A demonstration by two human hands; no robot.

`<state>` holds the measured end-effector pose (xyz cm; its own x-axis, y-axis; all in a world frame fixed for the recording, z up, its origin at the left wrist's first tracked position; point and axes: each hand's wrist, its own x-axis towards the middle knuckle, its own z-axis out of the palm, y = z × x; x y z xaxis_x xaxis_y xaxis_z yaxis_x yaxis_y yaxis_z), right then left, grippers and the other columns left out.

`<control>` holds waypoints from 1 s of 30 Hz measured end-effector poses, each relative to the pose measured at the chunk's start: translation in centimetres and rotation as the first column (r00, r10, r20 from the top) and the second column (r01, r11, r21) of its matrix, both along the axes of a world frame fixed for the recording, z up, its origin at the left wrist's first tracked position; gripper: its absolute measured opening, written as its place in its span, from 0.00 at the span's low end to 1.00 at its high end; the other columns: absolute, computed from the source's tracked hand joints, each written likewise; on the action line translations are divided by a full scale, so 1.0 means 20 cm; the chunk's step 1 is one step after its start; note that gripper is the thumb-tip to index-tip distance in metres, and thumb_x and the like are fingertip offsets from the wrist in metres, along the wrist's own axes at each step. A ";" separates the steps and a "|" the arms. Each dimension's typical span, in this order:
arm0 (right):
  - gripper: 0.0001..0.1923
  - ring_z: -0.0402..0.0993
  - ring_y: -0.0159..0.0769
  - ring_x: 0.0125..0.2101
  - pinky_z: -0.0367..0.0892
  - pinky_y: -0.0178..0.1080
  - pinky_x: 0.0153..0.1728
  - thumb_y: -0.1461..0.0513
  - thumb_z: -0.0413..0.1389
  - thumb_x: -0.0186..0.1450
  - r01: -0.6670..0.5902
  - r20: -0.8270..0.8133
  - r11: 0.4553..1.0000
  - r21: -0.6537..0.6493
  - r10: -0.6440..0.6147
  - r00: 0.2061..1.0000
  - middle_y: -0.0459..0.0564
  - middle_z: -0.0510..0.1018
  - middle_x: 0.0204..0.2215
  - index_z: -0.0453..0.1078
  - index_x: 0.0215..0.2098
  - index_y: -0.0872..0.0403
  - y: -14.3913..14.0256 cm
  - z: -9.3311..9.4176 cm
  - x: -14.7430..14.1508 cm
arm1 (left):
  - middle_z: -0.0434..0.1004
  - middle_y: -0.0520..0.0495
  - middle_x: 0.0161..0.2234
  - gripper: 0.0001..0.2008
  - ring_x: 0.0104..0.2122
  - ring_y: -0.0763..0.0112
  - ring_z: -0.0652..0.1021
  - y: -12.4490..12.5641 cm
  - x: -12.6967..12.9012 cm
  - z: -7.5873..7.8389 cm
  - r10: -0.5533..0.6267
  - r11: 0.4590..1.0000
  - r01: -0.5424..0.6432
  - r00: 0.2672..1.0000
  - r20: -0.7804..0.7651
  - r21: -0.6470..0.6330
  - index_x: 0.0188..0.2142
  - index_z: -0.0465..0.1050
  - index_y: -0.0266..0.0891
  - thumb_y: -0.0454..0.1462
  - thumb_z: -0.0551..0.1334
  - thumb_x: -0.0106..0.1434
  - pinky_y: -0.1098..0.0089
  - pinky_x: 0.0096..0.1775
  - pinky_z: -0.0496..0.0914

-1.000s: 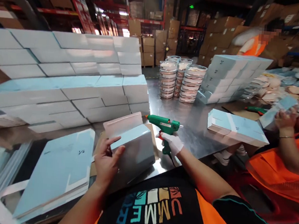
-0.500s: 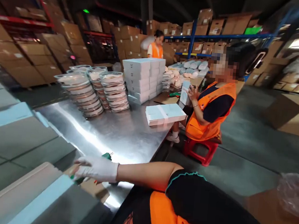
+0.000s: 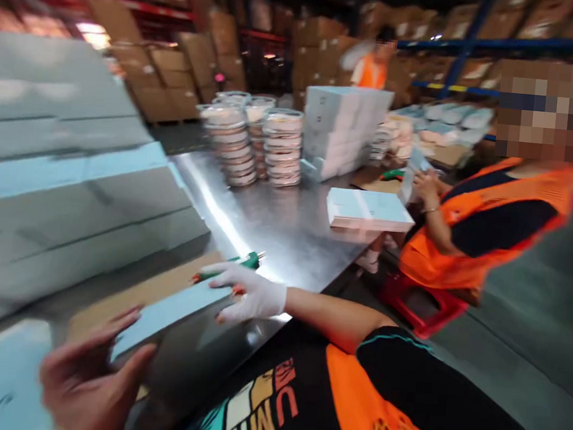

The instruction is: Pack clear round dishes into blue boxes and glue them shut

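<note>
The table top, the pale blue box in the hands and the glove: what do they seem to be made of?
The silver table top looks like bare brushed metal, probably steel: it shows a bright streak of reflected light. The pale blue box, held by the left hand, looks like matte cardboard with crisp flat edges. The white glove on the right hand seems thin cloth or rubber; blur leaves that open.

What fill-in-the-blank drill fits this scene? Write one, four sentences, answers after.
1. The right hand wears a ____ glove.
2. That hand rests beside a green glue gun lying on the ____ table.
3. The bare left hand grips a pale ____ box.
4. The seated co-worker across the table wears an ____ vest.

Missing words: white; metal; blue; orange
</note>
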<state>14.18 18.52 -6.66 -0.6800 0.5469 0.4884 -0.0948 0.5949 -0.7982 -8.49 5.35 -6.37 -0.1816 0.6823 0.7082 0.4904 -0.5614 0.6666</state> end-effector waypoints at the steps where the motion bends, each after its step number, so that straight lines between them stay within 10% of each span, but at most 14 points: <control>1: 0.32 0.74 0.50 0.69 0.69 0.52 0.68 0.44 0.77 0.58 -0.033 -0.042 0.999 -0.016 0.033 0.999 0.66 0.76 0.68 0.72 0.47 0.52 -0.02 -0.01 0.02 | 0.84 0.52 0.47 0.15 0.51 0.48 0.84 -0.03 -0.03 0.00 0.041 0.996 -0.044 0.998 0.039 0.080 0.49 0.82 0.58 0.43 0.76 0.63 0.30 0.59 0.77; 5: 0.17 0.67 0.46 0.73 0.61 0.56 0.73 0.51 0.64 0.75 -0.131 -0.136 0.988 0.081 0.141 0.981 0.61 0.72 0.71 0.75 0.56 0.48 -0.04 -0.03 0.05 | 0.87 0.45 0.47 0.08 0.54 0.53 0.84 -0.01 -0.09 0.04 -0.090 0.986 0.103 0.991 -0.101 0.132 0.46 0.86 0.48 0.44 0.74 0.69 0.49 0.56 0.80; 16: 0.14 0.73 0.47 0.69 0.66 0.59 0.71 0.59 0.61 0.77 -0.150 -0.054 0.983 0.109 0.157 0.986 0.55 0.78 0.67 0.81 0.59 0.42 -0.04 0.04 0.02 | 0.89 0.41 0.49 0.13 0.58 0.51 0.83 0.03 -0.11 -0.01 -0.222 0.953 0.223 0.975 -0.026 0.205 0.55 0.86 0.50 0.42 0.72 0.72 0.46 0.60 0.77; 21: 0.43 0.55 0.53 0.79 0.56 0.62 0.77 0.53 0.68 0.69 0.013 0.033 0.999 0.052 -0.014 0.999 0.61 0.59 0.79 0.59 0.78 0.45 -0.06 -0.08 0.00 | 0.88 0.40 0.52 0.12 0.62 0.49 0.81 0.04 -0.13 -0.05 -0.241 0.959 0.230 0.969 0.048 0.164 0.53 0.87 0.52 0.45 0.72 0.72 0.43 0.64 0.74; 25: 0.70 0.58 0.60 0.77 0.59 0.62 0.75 0.43 0.74 0.57 0.157 0.159 0.973 -0.172 -0.130 0.979 0.69 0.55 0.79 0.40 0.83 0.53 -0.05 -0.19 0.00 | 0.63 0.35 0.76 0.48 0.74 0.39 0.67 0.02 -0.16 -0.17 -0.200 0.976 0.219 0.920 0.337 -0.019 0.74 0.67 0.57 0.59 0.79 0.58 0.39 0.73 0.62; 27: 0.66 0.68 0.60 0.72 0.67 0.60 0.71 0.41 0.74 0.57 0.221 0.158 0.944 -0.245 -0.186 0.970 0.69 0.64 0.75 0.47 0.81 0.53 -0.05 -0.18 -0.02 | 0.53 0.30 0.79 0.69 0.77 0.34 0.60 -0.02 -0.16 -0.24 -0.140 0.940 0.270 0.862 0.488 -0.207 0.80 0.50 0.54 0.61 0.83 0.48 0.38 0.73 0.59; 30: 0.54 0.78 0.57 0.62 0.75 0.58 0.64 0.41 0.72 0.60 0.294 0.085 0.895 -0.336 -0.282 0.956 0.65 0.77 0.64 0.59 0.76 0.53 -0.06 -0.11 -0.08 | 0.61 0.25 0.75 0.72 0.74 0.32 0.66 -0.09 -0.14 -0.32 -0.020 0.800 0.360 0.816 0.578 -0.480 0.79 0.52 0.46 0.58 0.85 0.43 0.38 0.72 0.61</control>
